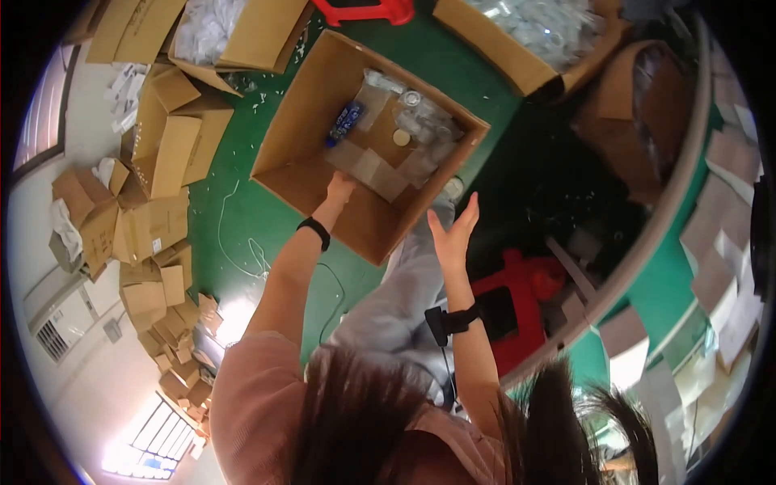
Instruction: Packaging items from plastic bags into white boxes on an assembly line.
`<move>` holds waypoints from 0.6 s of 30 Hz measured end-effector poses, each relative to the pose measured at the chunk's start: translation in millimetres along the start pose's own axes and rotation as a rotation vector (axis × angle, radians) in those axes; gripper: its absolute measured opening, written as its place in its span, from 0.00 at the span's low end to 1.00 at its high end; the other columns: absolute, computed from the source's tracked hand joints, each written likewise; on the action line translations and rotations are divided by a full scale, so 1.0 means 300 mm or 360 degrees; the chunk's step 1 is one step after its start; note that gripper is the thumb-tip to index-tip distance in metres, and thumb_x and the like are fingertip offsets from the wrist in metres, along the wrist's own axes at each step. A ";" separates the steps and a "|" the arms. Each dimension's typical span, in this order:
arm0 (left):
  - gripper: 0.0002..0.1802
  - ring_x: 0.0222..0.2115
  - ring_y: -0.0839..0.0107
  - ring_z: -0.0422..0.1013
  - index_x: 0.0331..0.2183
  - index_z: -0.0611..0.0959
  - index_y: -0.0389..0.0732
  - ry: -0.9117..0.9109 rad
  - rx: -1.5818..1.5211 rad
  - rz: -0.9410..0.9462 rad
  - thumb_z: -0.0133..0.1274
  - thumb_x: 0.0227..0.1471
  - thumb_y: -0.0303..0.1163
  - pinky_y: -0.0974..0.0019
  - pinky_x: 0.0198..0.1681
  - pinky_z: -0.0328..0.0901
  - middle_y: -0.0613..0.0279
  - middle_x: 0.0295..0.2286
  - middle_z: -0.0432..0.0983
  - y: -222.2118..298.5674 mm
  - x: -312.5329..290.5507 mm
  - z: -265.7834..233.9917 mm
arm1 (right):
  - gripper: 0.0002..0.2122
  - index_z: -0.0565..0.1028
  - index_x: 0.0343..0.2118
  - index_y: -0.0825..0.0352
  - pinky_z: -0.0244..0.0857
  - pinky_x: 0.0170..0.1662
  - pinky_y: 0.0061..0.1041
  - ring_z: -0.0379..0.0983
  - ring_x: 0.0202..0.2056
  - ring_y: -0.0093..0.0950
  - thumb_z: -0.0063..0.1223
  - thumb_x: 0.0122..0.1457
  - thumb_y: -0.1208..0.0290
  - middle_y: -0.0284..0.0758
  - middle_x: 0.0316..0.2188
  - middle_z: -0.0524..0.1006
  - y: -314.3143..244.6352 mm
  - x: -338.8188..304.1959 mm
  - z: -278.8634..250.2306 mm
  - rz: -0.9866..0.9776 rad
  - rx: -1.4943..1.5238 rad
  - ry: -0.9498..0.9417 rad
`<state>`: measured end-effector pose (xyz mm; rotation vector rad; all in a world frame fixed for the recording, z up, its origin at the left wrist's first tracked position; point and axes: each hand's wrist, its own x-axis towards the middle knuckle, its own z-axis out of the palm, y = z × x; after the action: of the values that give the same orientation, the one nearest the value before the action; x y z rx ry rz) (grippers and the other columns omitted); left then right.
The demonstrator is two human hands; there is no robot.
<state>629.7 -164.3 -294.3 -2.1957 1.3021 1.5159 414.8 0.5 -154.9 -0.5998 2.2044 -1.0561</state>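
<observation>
Brown cardboard walls frame the work as a person leans over an open box [303,113] on a green floor [212,214], the left hand [341,187] over its interior near the closest wall and the right hand [455,230] raised just outside its right side. The right hand is open and bare, thumb and fingers spread apart; the left hand's fingers look bent, but whether they grip anything cannot be told from this angle. Inside the box, beyond the left hand, lie a blue bottle-shaped item [346,121], a heap of clear plastic pieces [422,121], a pale round disc [401,137] and, closest to the hand, a flat pale sheet [381,174]. A black band [315,232] circles the left wrist, and a black strap [461,319] with a small device circles the right. Beyond the box, at upper right, stands a carton [497,50] filled with clear plastic; a red stool [529,299] is beside the right forearm, and papers [719,218] cover a curved-looking table at far right
</observation>
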 end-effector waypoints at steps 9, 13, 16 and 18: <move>0.31 0.47 0.48 0.58 0.44 0.66 0.36 0.0502 0.0881 0.0244 0.53 0.35 0.34 0.55 0.49 0.56 0.44 0.47 0.59 -0.025 0.706 0.017 | 0.48 0.30 0.56 0.71 0.34 0.59 0.31 0.35 0.59 0.41 0.58 0.42 0.72 0.50 0.58 0.36 0.211 0.292 0.283 0.0034 0.0436 -0.0254; 0.36 0.48 0.51 0.57 0.48 0.62 0.38 0.0549 0.1189 0.0336 0.55 0.34 0.36 0.55 0.49 0.57 0.50 0.49 0.57 -0.053 0.925 -0.001 | 0.47 0.26 0.56 0.69 0.35 0.59 0.30 0.35 0.59 0.39 0.53 0.44 0.78 0.50 0.58 0.33 0.258 0.278 0.309 -0.0145 -0.0078 -0.0211; 0.40 0.49 0.53 0.57 0.49 0.60 0.39 0.0662 0.1233 0.0449 0.58 0.33 0.39 0.55 0.48 0.57 0.52 0.49 0.56 -0.072 1.042 0.047 | 0.45 0.23 0.55 0.68 0.35 0.58 0.30 0.36 0.59 0.39 0.48 0.45 0.80 0.50 0.58 0.32 0.279 0.266 0.289 -0.0102 -0.0164 -0.0266; 0.47 0.50 0.54 0.55 0.51 0.57 0.40 0.0594 0.1335 0.0380 0.60 0.30 0.42 0.55 0.47 0.58 0.53 0.51 0.54 -0.044 1.102 0.113 | 0.45 0.20 0.54 0.67 0.35 0.58 0.31 0.36 0.59 0.40 0.46 0.46 0.79 0.51 0.58 0.32 0.286 0.272 0.272 0.0113 0.0023 -0.0297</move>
<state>649.8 -321.1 -587.0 -1.8138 1.9028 0.4209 402.1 -43.6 -291.1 -0.5850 2.0392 -0.9398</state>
